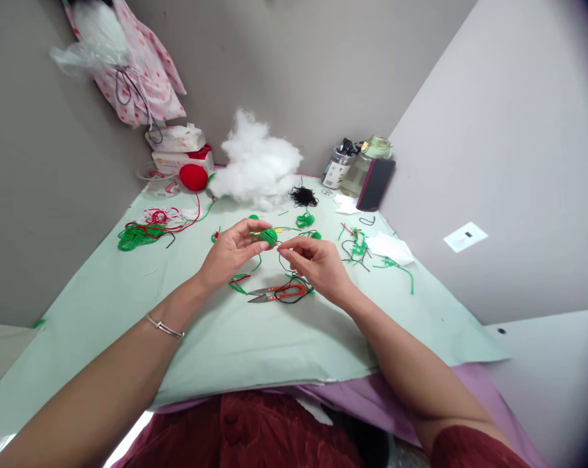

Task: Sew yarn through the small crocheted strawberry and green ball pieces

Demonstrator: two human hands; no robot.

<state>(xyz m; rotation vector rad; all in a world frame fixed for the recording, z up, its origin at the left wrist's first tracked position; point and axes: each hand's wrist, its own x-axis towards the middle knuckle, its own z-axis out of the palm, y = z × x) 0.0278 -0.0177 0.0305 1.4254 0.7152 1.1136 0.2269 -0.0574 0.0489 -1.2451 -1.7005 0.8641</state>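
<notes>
Between the thumb and fingers of my left hand point(236, 249) is a small green crocheted ball point(268, 236) with black yarn on it. My right hand point(318, 265) is just to its right, thumb and forefinger pinched together at the black yarn beside the ball. Whether a needle is in that pinch is too small to tell. Black yarn point(280, 260) hangs down from there and loops over the thread snips point(274, 292), which have orange handles and lie on the table below my hands. Another green crocheted piece point(314, 234) lies behind my right hand, partly hidden.
White stuffing point(257, 159) is heaped at the back. Green yarn point(140, 236) and a red ball point(193, 177) lie left. Black yarn point(304, 195) is behind my hands; yarn scraps point(357, 244) lie right. A phone point(376, 185) leans against a bottle point(359, 170).
</notes>
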